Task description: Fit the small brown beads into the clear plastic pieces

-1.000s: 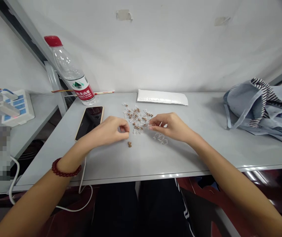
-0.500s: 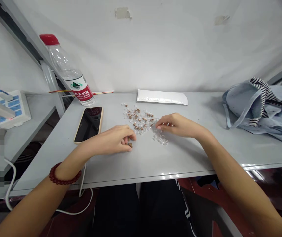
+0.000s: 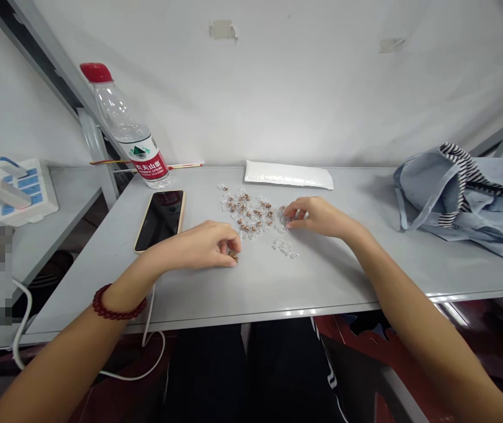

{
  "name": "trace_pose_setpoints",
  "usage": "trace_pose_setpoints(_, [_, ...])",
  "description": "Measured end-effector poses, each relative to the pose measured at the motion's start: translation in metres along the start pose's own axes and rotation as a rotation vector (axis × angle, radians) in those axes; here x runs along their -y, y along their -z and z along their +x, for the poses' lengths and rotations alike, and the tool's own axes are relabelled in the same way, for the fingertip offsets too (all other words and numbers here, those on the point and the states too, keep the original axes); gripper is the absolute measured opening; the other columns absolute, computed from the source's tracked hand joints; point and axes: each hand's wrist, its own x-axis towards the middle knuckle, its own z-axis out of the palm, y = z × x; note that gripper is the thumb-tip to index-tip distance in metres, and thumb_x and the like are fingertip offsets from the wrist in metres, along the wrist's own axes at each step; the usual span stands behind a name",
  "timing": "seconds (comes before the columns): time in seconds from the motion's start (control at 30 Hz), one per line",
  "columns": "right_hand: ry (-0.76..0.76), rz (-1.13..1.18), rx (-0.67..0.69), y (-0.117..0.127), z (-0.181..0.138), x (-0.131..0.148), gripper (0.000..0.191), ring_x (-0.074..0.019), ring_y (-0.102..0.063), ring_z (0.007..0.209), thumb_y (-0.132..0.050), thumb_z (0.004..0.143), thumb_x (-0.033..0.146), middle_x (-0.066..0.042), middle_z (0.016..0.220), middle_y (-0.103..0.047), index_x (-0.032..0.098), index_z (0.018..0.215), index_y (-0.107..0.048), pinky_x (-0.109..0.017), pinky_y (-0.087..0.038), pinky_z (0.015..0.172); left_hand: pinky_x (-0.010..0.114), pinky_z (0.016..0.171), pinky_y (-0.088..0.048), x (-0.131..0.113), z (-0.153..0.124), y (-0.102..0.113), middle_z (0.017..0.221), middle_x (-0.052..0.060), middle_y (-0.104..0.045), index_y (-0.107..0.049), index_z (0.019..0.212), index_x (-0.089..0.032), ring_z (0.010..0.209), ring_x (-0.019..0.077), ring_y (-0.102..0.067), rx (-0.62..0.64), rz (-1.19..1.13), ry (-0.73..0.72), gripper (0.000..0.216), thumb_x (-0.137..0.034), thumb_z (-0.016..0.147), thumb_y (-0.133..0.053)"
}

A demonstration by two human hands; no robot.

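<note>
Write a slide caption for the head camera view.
Left hand at small brown pieces, right hand at a scatter of clear pieces, on a grey table.

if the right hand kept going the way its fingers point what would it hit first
Most likely the scattered pile of small clear pieces with brown centres. The right hand points its fingers left, and they sit at the pile's edge, though depth is hard to judge from this view.
</note>
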Motion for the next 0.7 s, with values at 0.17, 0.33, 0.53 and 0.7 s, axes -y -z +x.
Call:
trace_pose_setpoints(0.17, [0.006,-0.014,0.004,-0.001,-0.001,0.003,0.013,-0.0177,-0.059,0.072,-0.058,0.073,0.022,-0.006,0.080,-0.066,0.015,0.082,-0.064,-0.030,-0.043,0.063,0.024,0.063,-0.046,-0.003,0.001,0.001,0.081,0.003,-0.069,-0.064,0.090,-0.016,0.072,0.0156,-0.063,-0.058,-0.050,0.049,0.020,-0.030,0.077,-0.060])
trace_pose_setpoints(0.33, [0.097,0.099,-0.205,-0.001,-0.003,0.010,0.012,-0.0167,-0.054,0.076,-0.062,0.071,0.021,-0.005,0.084,-0.064,0.016,0.082,-0.063,-0.029,-0.040,0.063,0.024,0.062,-0.047,-0.010,0.002,-0.003,0.074,0.002,-0.069,-0.062,0.087,-0.016,0.068,0.0147,-0.064,-0.143,-0.146,0.013,0.014,-0.026,0.080,-0.057])
trace_pose_setpoints(0.53, [0.271,0.626,-0.258,-0.020,-0.004,0.033,0.019,-0.0157,-0.058,0.082,-0.069,0.074,0.026,-0.004,0.092,-0.066,0.018,0.090,-0.065,-0.031,-0.044,0.070,0.023,0.057,-0.048,-0.020,0.009,-0.020,0.081,0.002,-0.065,-0.060,0.112,-0.014,0.056,0.0103,-0.058,-0.249,-0.292,-0.022,0.034,-0.035,0.085,-0.053])
trace_pose_setpoints(0.7, [0.321,0.747,-0.214,-0.035,-0.006,0.044,0.012,-0.0171,-0.062,0.088,-0.068,0.077,0.026,-0.004,0.094,-0.068,0.019,0.086,-0.064,-0.033,-0.048,0.076,0.021,0.053,-0.048,-0.023,0.016,-0.035,0.068,-0.001,-0.057,-0.059,0.109,-0.014,0.058,0.0106,-0.056,-0.328,-0.434,-0.049,0.032,-0.036,0.092,-0.042])
